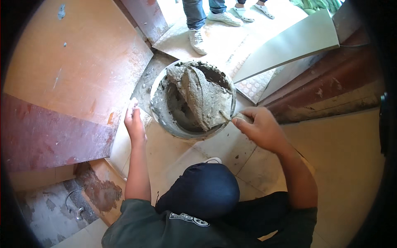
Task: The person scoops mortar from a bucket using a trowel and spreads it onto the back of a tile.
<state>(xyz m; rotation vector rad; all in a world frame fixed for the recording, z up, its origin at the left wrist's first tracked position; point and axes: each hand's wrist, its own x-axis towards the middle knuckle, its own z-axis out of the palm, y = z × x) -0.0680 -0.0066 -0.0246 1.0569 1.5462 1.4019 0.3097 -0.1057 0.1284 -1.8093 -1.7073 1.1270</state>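
Observation:
A round tub (158, 108) stands on the floor before me, its rim and inner walls smeared with grey mortar. My right hand (258, 126) is closed around the handle of a trowel (219, 105) at the tub's right rim. The broad trowel blade lies tilted over the tub and carries a thick heap of wet mortar (191, 89). Left of the tub, my left hand (135, 122) is held up beside the rim, apart from it. Its fingers point away from me, whitish at the tips, and I see nothing held in them.
A wooden door panel (78, 70) rises on the left. At the right are a pale board (291, 43) and a dark red door frame (322, 91). Two people's shoes (198, 40) stand on the tiles beyond the tub. My bent knee (200, 188) is close below it.

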